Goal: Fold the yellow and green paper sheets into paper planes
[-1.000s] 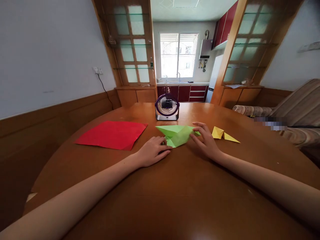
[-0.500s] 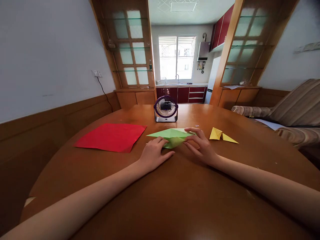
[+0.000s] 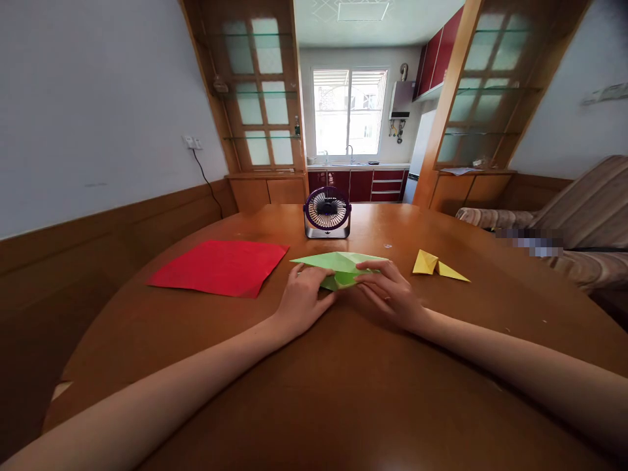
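A green sheet of origami paper (image 3: 338, 261), folded into a long pointed shape, lies across the middle of the table. Its near flap is lifted a little and bulges open between my hands. My left hand (image 3: 305, 294) holds the paper's near left side, with fingers on the flap and thumb lower down towards me. At the right side, my right hand (image 3: 391, 292) grips the paper between its fingers, the index finger lying over the top. My fingers hide parts of both sides of the fold.
A red paper sheet (image 3: 220, 267) lies to the left. On the right is a folded yellow paper piece (image 3: 434, 265) with a pointed end. A small purple fan (image 3: 328, 209) stands behind the green paper on the round wooden table (image 3: 343, 392). A striped sofa (image 3: 583, 209) is at the right.
My right hand has shifted slightly left along the green paper. The near flap now stands more open, and my left fingers reach a little further over it.
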A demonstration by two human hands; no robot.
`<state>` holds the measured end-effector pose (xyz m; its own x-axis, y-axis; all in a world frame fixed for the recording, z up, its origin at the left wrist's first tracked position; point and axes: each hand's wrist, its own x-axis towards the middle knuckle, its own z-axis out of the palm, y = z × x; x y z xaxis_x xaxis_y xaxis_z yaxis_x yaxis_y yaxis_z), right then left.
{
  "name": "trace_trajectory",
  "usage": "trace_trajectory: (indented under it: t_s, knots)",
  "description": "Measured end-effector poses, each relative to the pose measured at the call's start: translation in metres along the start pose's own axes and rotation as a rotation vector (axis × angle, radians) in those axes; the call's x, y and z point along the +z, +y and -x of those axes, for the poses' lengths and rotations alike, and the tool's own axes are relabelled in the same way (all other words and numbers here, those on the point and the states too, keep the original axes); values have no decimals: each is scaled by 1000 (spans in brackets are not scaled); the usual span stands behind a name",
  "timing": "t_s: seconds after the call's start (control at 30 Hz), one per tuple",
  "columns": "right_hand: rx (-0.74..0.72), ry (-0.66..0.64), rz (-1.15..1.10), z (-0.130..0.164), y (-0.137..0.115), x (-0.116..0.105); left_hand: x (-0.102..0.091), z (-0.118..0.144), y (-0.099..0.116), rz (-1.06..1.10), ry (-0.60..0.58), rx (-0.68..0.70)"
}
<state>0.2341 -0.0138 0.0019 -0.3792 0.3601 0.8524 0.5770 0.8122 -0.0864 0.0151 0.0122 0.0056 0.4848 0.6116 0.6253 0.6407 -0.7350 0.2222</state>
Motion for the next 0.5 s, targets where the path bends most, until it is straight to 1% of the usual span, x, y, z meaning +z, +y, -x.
trace_trajectory:
  t_s: [0.13, 0.2, 0.37, 0.5]
  knots:
    - [-16, -25, 4, 0, -2, -2, -1, 0, 3, -49, -11, 33]
    - [-20, -40, 14, 0, -3, -4, -1, 1, 3, -50, 1, 38]
    - [17, -47, 47, 1, -1, -6, -1, 3, -6, 9, 43, 34]
    - [60, -40, 38, 3, 4, -5, 2, 3, -14, 76, 44, 3]
